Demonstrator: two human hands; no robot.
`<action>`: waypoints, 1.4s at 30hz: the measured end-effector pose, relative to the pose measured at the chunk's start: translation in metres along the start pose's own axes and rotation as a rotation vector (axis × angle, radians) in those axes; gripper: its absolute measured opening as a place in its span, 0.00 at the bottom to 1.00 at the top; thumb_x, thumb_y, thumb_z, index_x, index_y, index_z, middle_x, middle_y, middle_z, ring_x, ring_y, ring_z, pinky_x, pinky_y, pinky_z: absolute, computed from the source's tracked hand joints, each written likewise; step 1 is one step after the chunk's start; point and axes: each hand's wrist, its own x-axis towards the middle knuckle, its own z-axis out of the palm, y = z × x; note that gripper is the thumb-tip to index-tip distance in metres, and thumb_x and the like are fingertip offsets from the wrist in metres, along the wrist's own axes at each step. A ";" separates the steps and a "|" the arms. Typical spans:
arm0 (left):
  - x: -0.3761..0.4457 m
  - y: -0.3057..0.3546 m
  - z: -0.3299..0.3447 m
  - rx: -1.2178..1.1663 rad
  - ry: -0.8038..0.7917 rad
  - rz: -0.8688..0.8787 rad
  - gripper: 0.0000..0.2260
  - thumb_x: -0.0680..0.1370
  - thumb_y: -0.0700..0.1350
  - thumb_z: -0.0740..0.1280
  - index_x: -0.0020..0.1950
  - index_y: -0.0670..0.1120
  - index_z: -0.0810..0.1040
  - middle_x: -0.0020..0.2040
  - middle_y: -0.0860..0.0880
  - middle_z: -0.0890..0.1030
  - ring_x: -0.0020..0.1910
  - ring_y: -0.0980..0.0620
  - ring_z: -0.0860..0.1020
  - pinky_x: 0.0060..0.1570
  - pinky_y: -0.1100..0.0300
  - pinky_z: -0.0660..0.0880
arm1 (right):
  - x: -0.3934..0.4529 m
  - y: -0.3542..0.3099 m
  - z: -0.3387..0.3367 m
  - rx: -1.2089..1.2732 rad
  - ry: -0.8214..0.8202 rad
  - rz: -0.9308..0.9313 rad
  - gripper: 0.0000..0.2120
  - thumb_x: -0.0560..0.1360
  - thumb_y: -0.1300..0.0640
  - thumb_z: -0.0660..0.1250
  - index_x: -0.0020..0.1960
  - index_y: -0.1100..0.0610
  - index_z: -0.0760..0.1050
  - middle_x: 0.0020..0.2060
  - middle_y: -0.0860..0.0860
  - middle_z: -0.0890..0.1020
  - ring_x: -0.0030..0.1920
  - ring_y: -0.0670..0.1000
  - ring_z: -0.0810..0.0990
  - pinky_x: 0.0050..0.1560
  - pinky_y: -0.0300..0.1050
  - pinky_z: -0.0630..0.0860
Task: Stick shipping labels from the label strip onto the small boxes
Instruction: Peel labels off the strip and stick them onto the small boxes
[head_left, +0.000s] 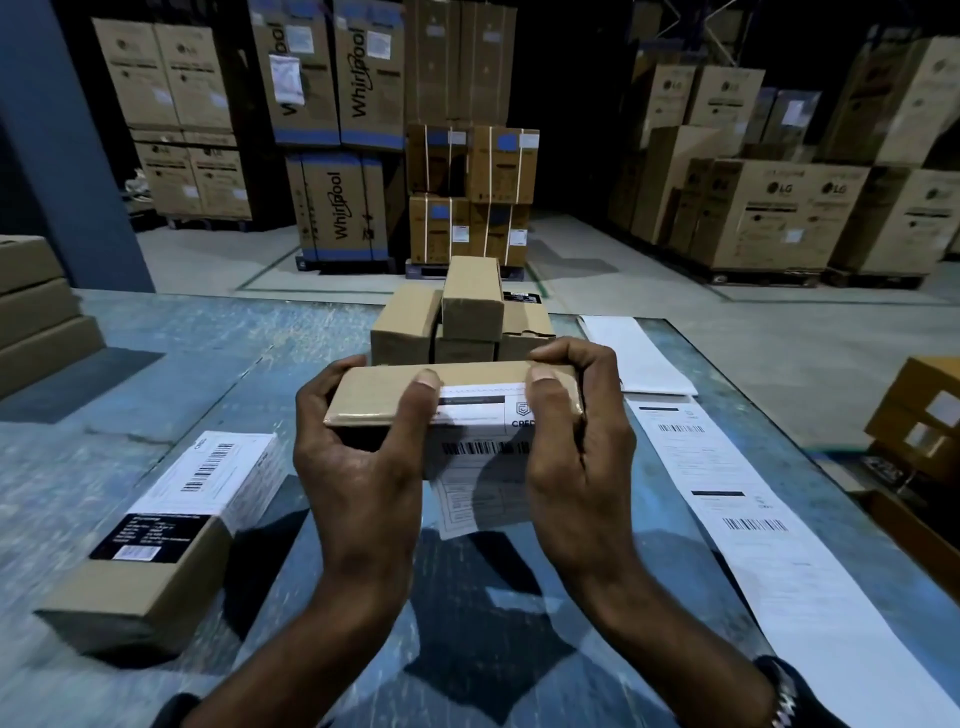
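Note:
I hold a small brown box (379, 397) in the air above the blue table (218, 358). My left hand (358, 467) grips its left end, thumb on the top face. My right hand (576, 447) grips its right end, with the thumb pressing a white shipping label (480, 415) onto the box. The label's lower part hangs loose below the box. The long white label strip (737, 499) lies on the table to the right. A pile of small brown boxes (467, 317) stands behind my hands. A labelled box (171, 525) lies at the left.
A blank sheet (639, 353) lies at the strip's far end. Stacked cartons (919, 415) sit off the table's right edge, and brown boxes (36, 306) at its far left. Large appliance cartons (337, 202) fill the warehouse floor beyond.

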 end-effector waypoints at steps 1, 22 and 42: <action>0.001 -0.001 0.000 0.012 0.020 -0.003 0.18 0.76 0.49 0.77 0.64 0.54 0.77 0.52 0.56 0.84 0.53 0.60 0.84 0.50 0.56 0.84 | 0.001 0.000 0.000 -0.002 -0.002 0.012 0.07 0.86 0.55 0.58 0.58 0.55 0.73 0.46 0.40 0.78 0.46 0.40 0.79 0.42 0.31 0.74; 0.002 -0.003 -0.004 0.012 -0.023 -0.088 0.28 0.71 0.49 0.81 0.67 0.54 0.72 0.52 0.54 0.83 0.49 0.61 0.85 0.45 0.59 0.84 | 0.012 0.014 -0.012 -0.060 -0.178 0.258 0.06 0.88 0.53 0.58 0.59 0.53 0.72 0.41 0.37 0.81 0.42 0.37 0.81 0.41 0.32 0.76; 0.009 -0.014 -0.008 0.104 -0.069 -0.182 0.13 0.81 0.48 0.72 0.63 0.55 0.73 0.51 0.49 0.85 0.45 0.60 0.86 0.37 0.63 0.82 | 0.010 0.020 -0.011 0.023 -0.120 0.475 0.11 0.88 0.46 0.56 0.58 0.49 0.75 0.46 0.47 0.85 0.45 0.40 0.83 0.47 0.39 0.76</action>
